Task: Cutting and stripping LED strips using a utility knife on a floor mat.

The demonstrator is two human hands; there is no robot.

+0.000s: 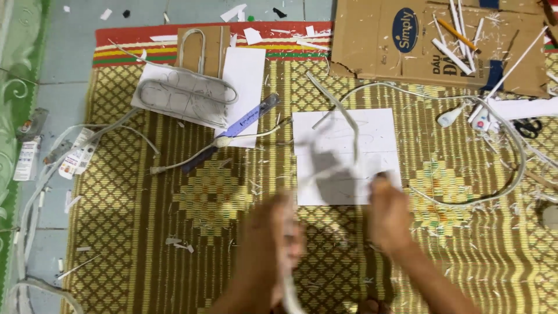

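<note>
My left hand [270, 244] is blurred by motion and closed around a white flexible strip [340, 107] that runs down past my wrist and up over the white sheet of paper [346, 154]. My right hand [388, 212] is also blurred, its fingertips at the lower right corner of that sheet. Whether it grips the strip I cannot tell. The upper end of the strip arcs above the paper and casts a shadow on it. Both hands are over a yellow and brown woven mat [215, 197].
A second sheet [244, 81] with a blue ruler [247, 119] lies left of centre, next to a bent white loop on paper [186, 93]. Torn cardboard [436, 43] with sticks and a pencil lies top right. Scissors [529, 127], white cables and paper scraps are scattered about.
</note>
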